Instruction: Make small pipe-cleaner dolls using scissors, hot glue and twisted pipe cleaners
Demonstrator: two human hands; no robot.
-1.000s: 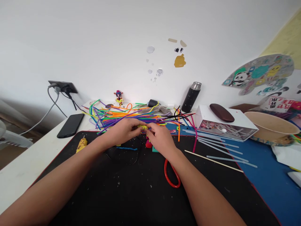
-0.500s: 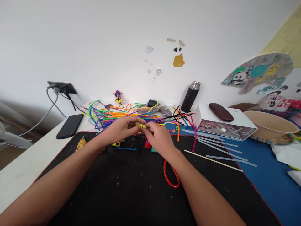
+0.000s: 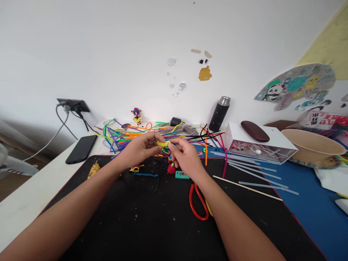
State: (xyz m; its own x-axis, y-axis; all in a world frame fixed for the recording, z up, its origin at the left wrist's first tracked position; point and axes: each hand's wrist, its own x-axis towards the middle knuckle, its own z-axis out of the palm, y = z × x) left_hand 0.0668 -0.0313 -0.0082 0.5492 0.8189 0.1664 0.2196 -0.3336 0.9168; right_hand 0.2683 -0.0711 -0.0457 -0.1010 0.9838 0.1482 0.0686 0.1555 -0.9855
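Note:
Between both hands, above the far part of the black mat [image 3: 152, 224], is a small coiled yellow pipe cleaner [image 3: 162, 144]. My left hand [image 3: 141, 148] is closed, pinching its left end between thumb and fingers. My right hand [image 3: 186, 156] pinches the coil's right end with thumb and forefinger. Below the hands lie a blue pipe cleaner piece [image 3: 146, 175], a pink-red piece [image 3: 171, 168] and a teal block [image 3: 182, 175]. Red-handled pliers or cutters [image 3: 198, 208] rest under my right forearm, their working end hidden.
Many coloured pipe cleaners [image 3: 122, 139] spread along the wall behind the hands. A black thermos [image 3: 219, 114], a white box [image 3: 268, 146] and a tan bowl [image 3: 310, 143] stand at right. A phone [image 3: 81, 149] lies left; a wooden stick [image 3: 246, 187] and clear strips lie right.
The view has tilted slightly upward. My right fingers have shifted a little along the yellow coil, showing more of it, and the teal block is more visible.

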